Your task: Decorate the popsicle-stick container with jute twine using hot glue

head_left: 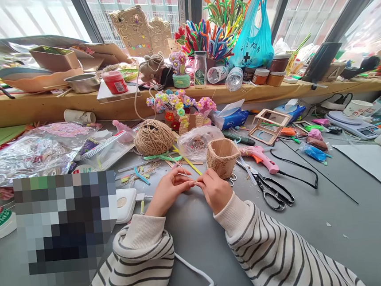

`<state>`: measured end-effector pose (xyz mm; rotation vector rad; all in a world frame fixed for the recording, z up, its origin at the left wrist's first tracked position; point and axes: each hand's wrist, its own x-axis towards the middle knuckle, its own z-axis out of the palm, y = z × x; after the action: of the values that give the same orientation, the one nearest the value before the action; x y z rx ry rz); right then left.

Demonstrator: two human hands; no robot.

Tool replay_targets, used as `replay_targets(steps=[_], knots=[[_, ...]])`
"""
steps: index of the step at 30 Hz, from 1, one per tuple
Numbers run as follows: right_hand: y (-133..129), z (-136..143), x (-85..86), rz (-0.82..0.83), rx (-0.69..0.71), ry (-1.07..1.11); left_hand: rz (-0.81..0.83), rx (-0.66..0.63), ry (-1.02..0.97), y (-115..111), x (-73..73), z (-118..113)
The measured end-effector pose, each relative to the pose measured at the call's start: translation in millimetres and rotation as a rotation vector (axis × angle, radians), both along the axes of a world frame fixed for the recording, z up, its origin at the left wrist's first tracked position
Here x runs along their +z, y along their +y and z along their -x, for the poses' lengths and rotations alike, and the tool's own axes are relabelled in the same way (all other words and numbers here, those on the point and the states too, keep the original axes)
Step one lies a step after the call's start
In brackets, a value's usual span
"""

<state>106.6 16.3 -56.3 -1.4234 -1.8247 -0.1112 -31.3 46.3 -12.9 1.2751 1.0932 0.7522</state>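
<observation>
My left hand (pixel 172 188) and my right hand (pixel 216 190) meet over the grey table, fingertips pinched close together. Whatever lies between them is too small to make out. Just beyond my right hand stands a small container wrapped in twine (pixel 223 158), open at the top. A ball of jute twine (pixel 154 137) sits behind my left hand. A yellow strip (pixel 187 159) lies behind the fingertips. To the right of my right hand are black-handled scissors (pixel 275 191) and a pink hot glue gun (pixel 261 157).
A white charger (pixel 125 205) with a cable lies left of my left hand. Pipe-cleaner flowers (pixel 173 102) and a clear plastic bag (pixel 200 142) stand behind. A small wooden frame (pixel 269 126) and a kitchen scale (pixel 354 124) are at the right. A crowded ledge (pixel 173 95) runs along the windows.
</observation>
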Motion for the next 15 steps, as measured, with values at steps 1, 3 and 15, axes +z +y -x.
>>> replay_targets(steps=[1,3,15], knots=[[0,0,-0.3,-0.005,0.0,0.009,-0.006,0.002,-0.001,0,-0.1,0],[0,-1,0.9,0.006,0.009,0.038,-0.033,0.012,0.0,-1,0.6,-1],[-2,-10,17.7,0.273,0.16,0.391,-0.058,-0.006,-0.04,-3,6.5,-3]])
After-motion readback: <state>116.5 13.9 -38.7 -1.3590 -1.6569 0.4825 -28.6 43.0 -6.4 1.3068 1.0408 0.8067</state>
